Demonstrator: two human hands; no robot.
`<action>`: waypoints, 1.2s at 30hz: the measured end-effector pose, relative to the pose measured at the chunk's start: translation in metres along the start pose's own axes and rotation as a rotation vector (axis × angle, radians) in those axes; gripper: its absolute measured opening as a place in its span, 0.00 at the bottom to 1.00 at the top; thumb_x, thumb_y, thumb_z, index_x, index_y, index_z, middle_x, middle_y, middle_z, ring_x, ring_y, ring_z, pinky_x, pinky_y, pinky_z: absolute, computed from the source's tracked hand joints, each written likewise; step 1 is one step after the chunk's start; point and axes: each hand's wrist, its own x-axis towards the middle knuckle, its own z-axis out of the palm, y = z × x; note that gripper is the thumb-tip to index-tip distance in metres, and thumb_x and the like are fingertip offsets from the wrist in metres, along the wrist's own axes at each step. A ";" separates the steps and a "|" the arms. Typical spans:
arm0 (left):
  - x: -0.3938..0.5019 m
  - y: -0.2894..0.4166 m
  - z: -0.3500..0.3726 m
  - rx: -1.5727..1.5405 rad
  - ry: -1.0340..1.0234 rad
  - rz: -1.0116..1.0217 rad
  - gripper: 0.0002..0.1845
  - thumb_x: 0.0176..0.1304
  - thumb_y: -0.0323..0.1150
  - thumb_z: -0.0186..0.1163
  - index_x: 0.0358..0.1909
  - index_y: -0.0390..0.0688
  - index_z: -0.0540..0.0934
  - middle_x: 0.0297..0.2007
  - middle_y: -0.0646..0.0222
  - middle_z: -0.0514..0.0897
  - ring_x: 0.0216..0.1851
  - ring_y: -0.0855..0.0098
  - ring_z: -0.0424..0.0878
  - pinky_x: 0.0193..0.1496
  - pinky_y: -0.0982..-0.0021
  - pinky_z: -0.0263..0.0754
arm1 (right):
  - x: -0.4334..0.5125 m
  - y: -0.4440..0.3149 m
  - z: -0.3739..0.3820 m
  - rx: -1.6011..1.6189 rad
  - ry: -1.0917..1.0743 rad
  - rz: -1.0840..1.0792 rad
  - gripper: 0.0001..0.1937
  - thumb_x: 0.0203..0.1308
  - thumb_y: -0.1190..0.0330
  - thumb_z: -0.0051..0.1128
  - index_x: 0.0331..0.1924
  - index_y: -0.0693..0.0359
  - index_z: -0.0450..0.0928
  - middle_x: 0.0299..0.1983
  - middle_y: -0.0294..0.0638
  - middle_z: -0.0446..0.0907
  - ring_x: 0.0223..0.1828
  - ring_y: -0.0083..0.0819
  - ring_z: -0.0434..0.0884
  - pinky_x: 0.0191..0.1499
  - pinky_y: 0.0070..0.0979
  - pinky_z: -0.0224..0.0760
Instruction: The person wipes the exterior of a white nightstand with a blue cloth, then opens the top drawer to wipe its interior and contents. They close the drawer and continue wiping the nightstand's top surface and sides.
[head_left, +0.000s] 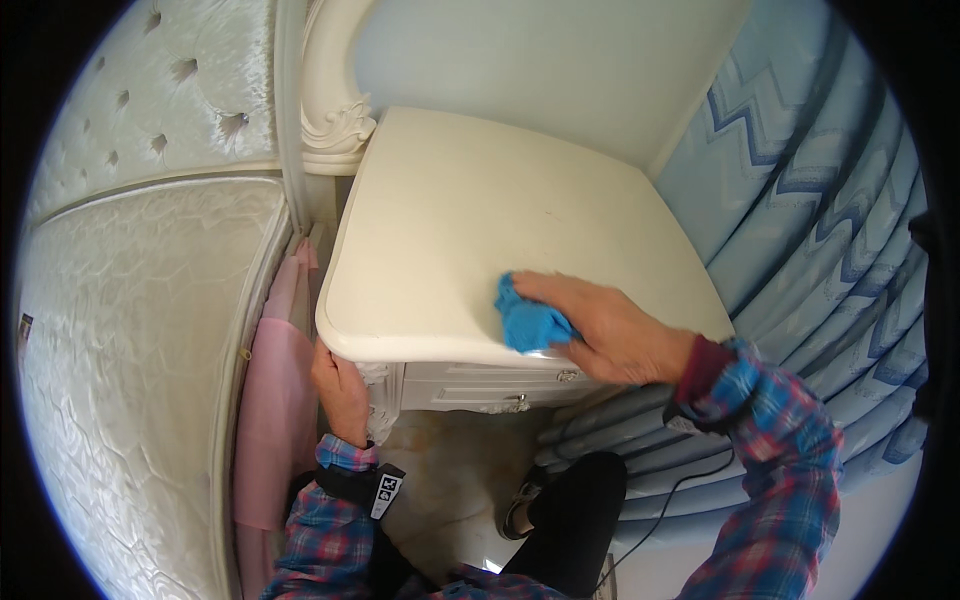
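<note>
A blue cleaning cloth (529, 319) is bunched under the fingers of my right hand (619, 326), pressed to the front edge of a cream nightstand top (480, 202). My right hand looks slightly blurred. At the nightstand's front left corner, my left hand (343, 390) rests against its side, just under the overhanging top, with the fingertips hidden. Below the top, two drawer fronts (457, 394) with small ornate knobs face me. A small dark mark (553, 216) shows on the top surface.
On the left stands a bed with a quilted mattress (150, 315), a tufted headboard (172, 82) and pink fabric (277, 420) along its side. Blue zigzag-patterned curtains (817, 225) hang close on the right. A black cable (667, 506) trails over the curtain near my leg (574, 517).
</note>
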 end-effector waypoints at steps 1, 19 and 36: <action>-0.001 0.000 -0.001 0.012 -0.022 0.008 0.17 0.72 0.31 0.44 0.52 0.28 0.75 0.42 0.51 0.83 0.45 0.64 0.81 0.50 0.67 0.72 | -0.007 -0.005 -0.001 -0.017 -0.001 0.003 0.27 0.57 0.76 0.57 0.62 0.64 0.65 0.57 0.57 0.73 0.55 0.56 0.75 0.59 0.41 0.70; 0.000 0.008 -0.001 0.060 -0.060 0.023 0.15 0.72 0.33 0.47 0.47 0.29 0.76 0.36 0.54 0.82 0.38 0.66 0.79 0.43 0.68 0.72 | 0.054 0.146 -0.035 -0.182 -0.047 0.482 0.20 0.56 0.68 0.52 0.53 0.65 0.74 0.49 0.57 0.80 0.52 0.54 0.78 0.55 0.41 0.68; -0.001 0.000 -0.003 0.020 -0.117 -0.021 0.15 0.72 0.30 0.45 0.50 0.28 0.75 0.40 0.54 0.83 0.42 0.66 0.80 0.47 0.68 0.72 | -0.006 0.051 -0.003 -0.169 0.111 0.276 0.22 0.60 0.60 0.57 0.52 0.68 0.75 0.45 0.55 0.74 0.51 0.52 0.72 0.56 0.37 0.67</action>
